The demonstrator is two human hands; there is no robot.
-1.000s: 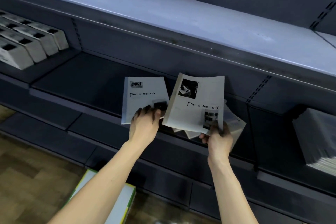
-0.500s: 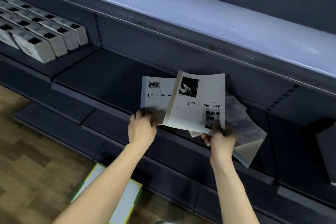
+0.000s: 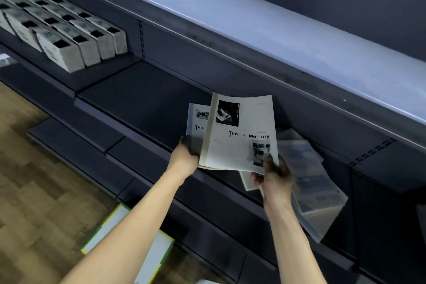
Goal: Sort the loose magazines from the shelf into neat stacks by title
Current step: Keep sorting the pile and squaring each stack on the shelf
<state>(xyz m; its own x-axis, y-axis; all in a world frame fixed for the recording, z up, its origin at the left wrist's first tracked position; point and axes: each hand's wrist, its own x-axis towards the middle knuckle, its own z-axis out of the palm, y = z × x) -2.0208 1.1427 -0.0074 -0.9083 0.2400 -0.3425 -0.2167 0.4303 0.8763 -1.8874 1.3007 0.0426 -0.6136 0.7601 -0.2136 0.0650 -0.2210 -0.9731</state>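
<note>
Two hands: both mine, each busy
Right hand [image 3: 275,176]: pinches the white "Time & Memory" magazine [image 3: 239,132] at its lower corner, above the dark shelf [image 3: 143,97]
Left hand [image 3: 184,157]: grips the second white copy [image 3: 196,127], partly behind the first
Loose pile [image 3: 309,177]: blurred, right of my hands

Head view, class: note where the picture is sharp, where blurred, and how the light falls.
Head view: the Time & Memory magazine in the right hand reads sharply; the loose magazines behind are smeared; the upper ledge catches pale light, the shelf beneath stays dark.
</note>
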